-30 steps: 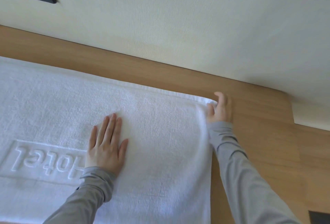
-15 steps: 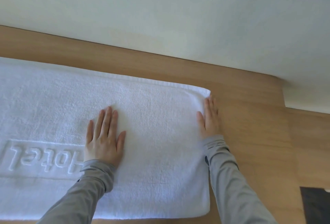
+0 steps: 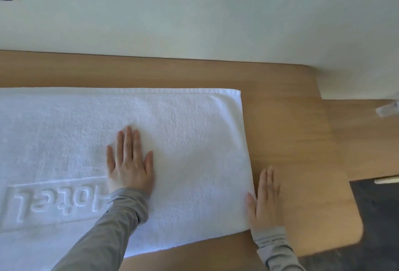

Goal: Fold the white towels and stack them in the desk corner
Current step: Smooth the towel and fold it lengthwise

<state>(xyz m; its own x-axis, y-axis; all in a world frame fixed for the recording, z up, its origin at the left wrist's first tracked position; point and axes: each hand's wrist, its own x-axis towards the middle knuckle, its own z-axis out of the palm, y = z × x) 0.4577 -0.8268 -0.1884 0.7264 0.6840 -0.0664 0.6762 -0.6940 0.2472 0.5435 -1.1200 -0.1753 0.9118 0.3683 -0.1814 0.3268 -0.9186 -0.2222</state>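
A big white towel [image 3: 183, 141] lies flat on a wooden desk [image 3: 291, 130]. It covers most of the left part of the desk and runs out of sight on the left. Its far edge is near the pale wall [image 3: 194, 11], with a strip of bare wood between them. Its right edge stops well before the right end of the desk. The word "Hotel" [image 3: 58, 201] stands out in raised letters on the towel and reads upside down from here. The left hand [image 3: 129, 162] lies flat on top of the towel, near the last letter of that word. Its fingers are straight and close together, palm down, and it holds nothing. The right hand [image 3: 264, 201] lies flat on the wood just beside the towel's right edge, close to the near corner. Its fingers are straight too, it holds nothing, and its thumb touches the side of the towel. Both arms wear gray sleeves [image 3: 103, 231]. Past the round corner of the desk on the right is a dark floor [image 3: 377, 216]. A small see-through thing [image 3: 389, 109] sits at the far right, too blurry to tell what it is.
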